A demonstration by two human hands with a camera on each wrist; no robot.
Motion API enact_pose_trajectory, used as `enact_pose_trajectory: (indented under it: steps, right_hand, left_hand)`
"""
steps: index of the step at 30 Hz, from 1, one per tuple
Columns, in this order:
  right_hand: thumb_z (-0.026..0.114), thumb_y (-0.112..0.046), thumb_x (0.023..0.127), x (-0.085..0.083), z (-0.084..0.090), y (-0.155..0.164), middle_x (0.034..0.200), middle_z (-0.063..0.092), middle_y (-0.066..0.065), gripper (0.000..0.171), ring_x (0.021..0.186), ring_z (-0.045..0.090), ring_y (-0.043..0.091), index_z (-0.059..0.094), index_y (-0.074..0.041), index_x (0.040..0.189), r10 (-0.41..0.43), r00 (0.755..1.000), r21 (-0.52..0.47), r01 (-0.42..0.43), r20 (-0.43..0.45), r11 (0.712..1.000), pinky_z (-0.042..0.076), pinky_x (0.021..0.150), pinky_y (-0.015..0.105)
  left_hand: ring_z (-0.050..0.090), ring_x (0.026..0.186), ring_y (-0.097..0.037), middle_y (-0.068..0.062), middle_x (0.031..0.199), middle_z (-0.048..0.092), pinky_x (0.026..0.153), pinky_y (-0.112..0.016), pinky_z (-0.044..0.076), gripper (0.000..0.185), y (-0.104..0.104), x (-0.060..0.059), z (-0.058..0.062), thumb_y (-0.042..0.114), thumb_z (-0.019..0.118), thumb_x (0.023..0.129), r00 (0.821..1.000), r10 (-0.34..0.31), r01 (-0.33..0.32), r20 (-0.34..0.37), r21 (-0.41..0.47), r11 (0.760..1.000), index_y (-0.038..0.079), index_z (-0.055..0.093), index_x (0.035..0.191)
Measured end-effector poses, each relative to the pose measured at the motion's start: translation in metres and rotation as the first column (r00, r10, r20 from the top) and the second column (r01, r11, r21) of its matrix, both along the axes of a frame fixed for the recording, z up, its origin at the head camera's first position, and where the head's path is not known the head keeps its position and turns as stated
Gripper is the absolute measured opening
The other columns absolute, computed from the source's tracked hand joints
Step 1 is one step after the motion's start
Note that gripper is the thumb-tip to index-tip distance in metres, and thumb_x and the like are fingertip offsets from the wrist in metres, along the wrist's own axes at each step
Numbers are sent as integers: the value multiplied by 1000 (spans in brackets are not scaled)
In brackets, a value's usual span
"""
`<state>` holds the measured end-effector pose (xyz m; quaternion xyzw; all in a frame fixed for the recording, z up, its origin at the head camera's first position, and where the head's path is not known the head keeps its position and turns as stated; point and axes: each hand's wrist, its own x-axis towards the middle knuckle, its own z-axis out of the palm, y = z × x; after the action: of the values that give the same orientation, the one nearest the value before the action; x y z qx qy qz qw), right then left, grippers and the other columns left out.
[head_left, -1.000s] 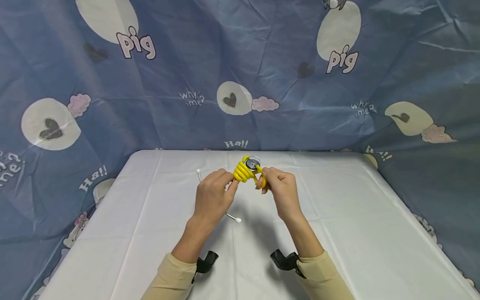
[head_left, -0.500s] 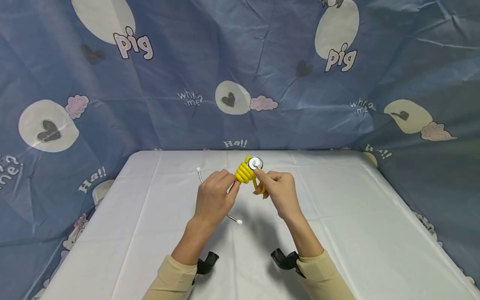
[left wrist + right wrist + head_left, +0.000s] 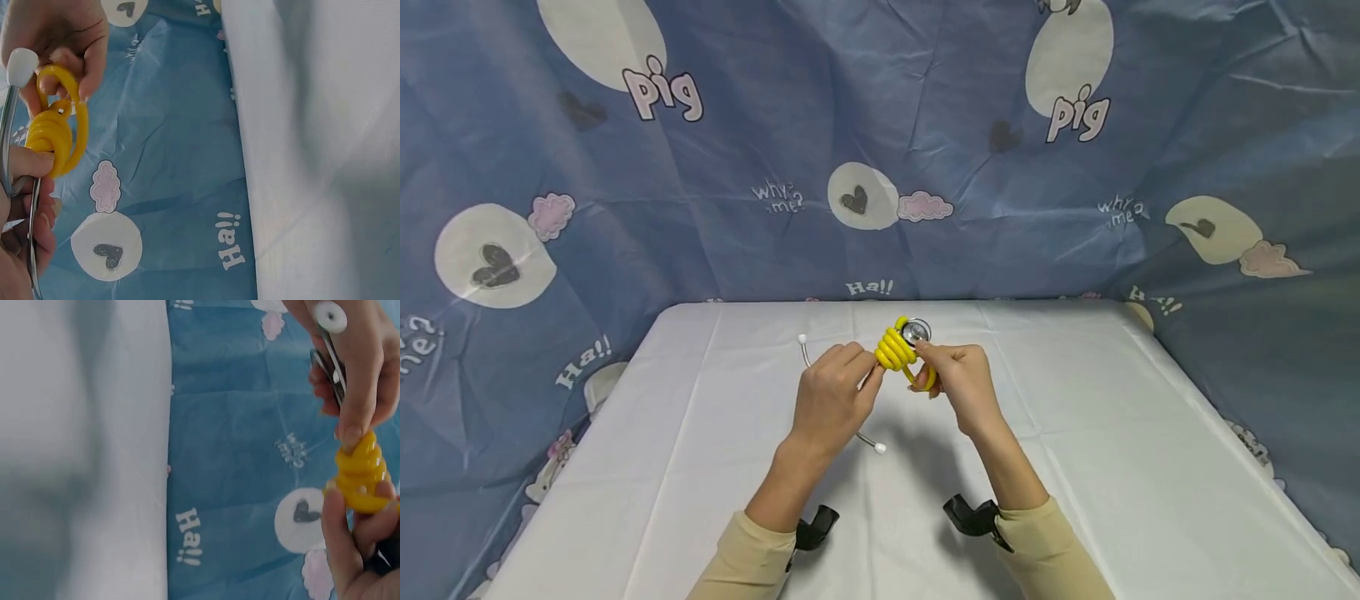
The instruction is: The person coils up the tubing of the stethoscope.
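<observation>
A stethoscope with yellow tubing (image 3: 895, 350) is held up over the table between both hands. Its tubing is wound in several tight coils. My left hand (image 3: 833, 392) grips the coils' lower left end and the metal ear tubes. White ear tips (image 3: 880, 448) stick out on either side of that hand; one ear tip (image 3: 22, 67) is close to the left wrist camera. With thumb and fingers, my right hand (image 3: 964, 383) pinches the round metal chest piece (image 3: 915, 332) at its lower edge. A loop of yellow tubing (image 3: 81, 134) runs from the coils to the right fingers.
A white-covered table (image 3: 1120, 433) lies below the hands. Behind and beside it hangs a blue printed curtain (image 3: 1000, 242). A black wrist mount (image 3: 972, 517) sits at each sleeve cuff.
The chest piece has turned about in my right fingers, showing different faces. The right thumb has shifted onto its lower edge. The coils and left hand have drifted slightly right and down.
</observation>
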<state>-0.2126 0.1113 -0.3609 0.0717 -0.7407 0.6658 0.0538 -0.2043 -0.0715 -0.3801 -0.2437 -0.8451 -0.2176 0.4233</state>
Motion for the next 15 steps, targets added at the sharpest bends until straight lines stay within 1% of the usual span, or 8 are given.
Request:
enact_pose_trajectory:
  steps: [2, 5, 8, 12, 13, 15]
  right_hand:
    - [64, -24, 94, 1, -1, -4, 53, 61, 7, 50, 53, 64, 27, 61, -1, 50, -62, 996, 64, 66, -62, 996, 47, 47, 29]
    - [64, -22, 92, 3, -1, -10, 57, 63, 8, 47, 49, 58, 26, 63, -6, 48, -138, 976, 136, 162, -167, 977, 42, 43, 29]
    - [64, -20, 92, 4, -2, -13, 57, 63, 8, 46, 47, 54, 25, 63, -9, 47, -182, 957, 154, 220, -225, 963, 36, 39, 28]
    - [65, -19, 92, 4, -5, -16, 57, 63, 7, 45, 46, 54, 22, 65, -8, 49, -215, 937, 142, 261, -274, 955, 39, 39, 28]
    - [65, -18, 92, 3, -7, -16, 57, 62, 6, 44, 45, 53, 20, 65, -8, 49, -225, 928, 148, 277, -297, 949, 40, 40, 28]
    - [66, -16, 92, 1, -9, -16, 55, 59, 4, 46, 44, 49, 17, 63, -9, 46, -241, 896, 173, 322, -372, 931, 39, 40, 26]
  left_hand:
    - [53, 63, -13, 3, 71, 59, 54, -27, 46, 13, 0, 0, 0, 11, 74, 85, 1000, 7, -7, 5, 8, 1000, 12, 67, 74]
    - [54, 63, -13, 3, 71, 60, 55, -28, 47, 12, 0, -1, -1, 11, 74, 85, 1000, 15, -16, 14, 16, 1000, 12, 68, 74]
    - [55, 63, -14, 3, 71, 61, 55, -28, 47, 12, 0, -1, -1, 11, 75, 85, 1000, 17, -18, 24, 30, 999, 12, 68, 75]
    - [56, 64, -14, 2, 72, 63, 56, -28, 48, 11, 0, -2, -1, 12, 76, 85, 999, 9, -11, 41, 42, 999, 12, 70, 76]
    - [56, 65, -13, 2, 73, 63, 56, -28, 48, 10, -1, -2, -1, 12, 76, 85, 999, 7, -9, 46, 42, 999, 12, 70, 77]
    - [56, 65, -13, 3, 74, 64, 57, -28, 48, 9, -1, -3, -1, 12, 76, 85, 998, -1, -1, 55, 43, 999, 12, 71, 78]
